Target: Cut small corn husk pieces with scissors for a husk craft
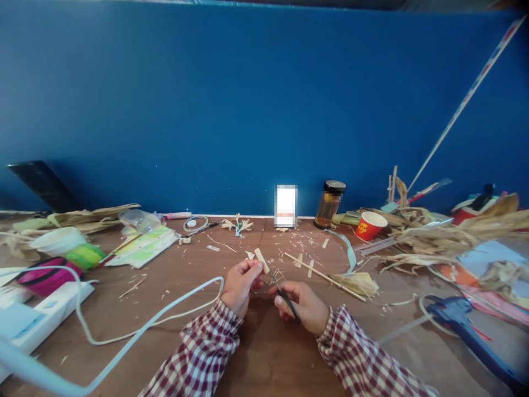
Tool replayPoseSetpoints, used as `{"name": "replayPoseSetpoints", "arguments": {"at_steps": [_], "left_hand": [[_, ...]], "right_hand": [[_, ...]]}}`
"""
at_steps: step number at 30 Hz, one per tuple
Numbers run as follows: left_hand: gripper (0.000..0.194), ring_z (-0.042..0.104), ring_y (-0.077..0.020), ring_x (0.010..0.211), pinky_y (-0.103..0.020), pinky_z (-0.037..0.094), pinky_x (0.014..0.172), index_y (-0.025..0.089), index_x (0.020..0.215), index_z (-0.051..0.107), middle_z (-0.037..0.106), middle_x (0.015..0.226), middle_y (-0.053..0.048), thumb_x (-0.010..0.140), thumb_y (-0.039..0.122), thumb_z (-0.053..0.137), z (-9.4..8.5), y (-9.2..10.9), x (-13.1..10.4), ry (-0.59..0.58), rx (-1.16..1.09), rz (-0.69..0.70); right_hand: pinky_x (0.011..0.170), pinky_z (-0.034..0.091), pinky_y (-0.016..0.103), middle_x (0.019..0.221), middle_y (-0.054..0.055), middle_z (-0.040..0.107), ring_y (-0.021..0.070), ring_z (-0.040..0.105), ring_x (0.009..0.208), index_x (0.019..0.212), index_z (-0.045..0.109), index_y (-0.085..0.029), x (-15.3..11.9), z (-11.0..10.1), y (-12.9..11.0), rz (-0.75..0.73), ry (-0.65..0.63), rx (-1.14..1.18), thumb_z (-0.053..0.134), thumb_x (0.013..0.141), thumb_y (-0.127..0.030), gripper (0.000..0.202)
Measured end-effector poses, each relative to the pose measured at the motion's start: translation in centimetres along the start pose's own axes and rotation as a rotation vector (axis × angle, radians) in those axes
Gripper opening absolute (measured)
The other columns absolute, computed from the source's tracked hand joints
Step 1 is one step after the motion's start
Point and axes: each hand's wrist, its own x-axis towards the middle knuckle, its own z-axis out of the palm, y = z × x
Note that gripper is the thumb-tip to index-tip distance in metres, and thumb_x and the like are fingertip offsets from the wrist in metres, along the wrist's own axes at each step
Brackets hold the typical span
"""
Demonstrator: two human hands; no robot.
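Note:
At the middle of the table, my left hand [242, 281] pinches a short pale strip [261, 259] that looks like dried corn husk. My right hand [303, 306] is closed around dark-handled scissors [292, 310], whose blades point up and left toward the strip. Whether the blades touch it, I cannot tell. Just beyond my hands lie small husk cuttings [303, 242] and a thin pale stick [322, 275]. A larger piece of husk [359, 283] rests by the stick's near end.
On the right are a blue glue gun [467, 325], a red paper cup [371, 226], a dark-lidded bottle [329, 205] and heaped husks [446, 240]. A white cable [165, 309] loops from a power strip [49, 320] on the left. A blue panel [248, 110] stands behind.

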Motion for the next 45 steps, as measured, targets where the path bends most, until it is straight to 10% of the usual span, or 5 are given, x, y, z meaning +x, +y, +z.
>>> {"name": "replayPoseSetpoints", "arguments": {"at_steps": [45], "left_hand": [[0.026, 0.046, -0.0036, 0.045, -0.015, 0.039, 0.043, 0.011, 0.063, 0.063, 0.061, 0.059, 0.000, 0.053, 0.032, 0.075, -0.03, -0.01, 0.02, -0.008, 0.012, -0.009]], "right_hand": [[0.048, 0.039, 0.019, 0.058, -0.004, 0.051, 0.0078, 0.048, 0.049, 0.090, 0.059, -0.015, 0.16, -0.07, 0.59, 0.001, 0.013, 0.007, 0.061, 0.071, -0.043, 0.034]]}}
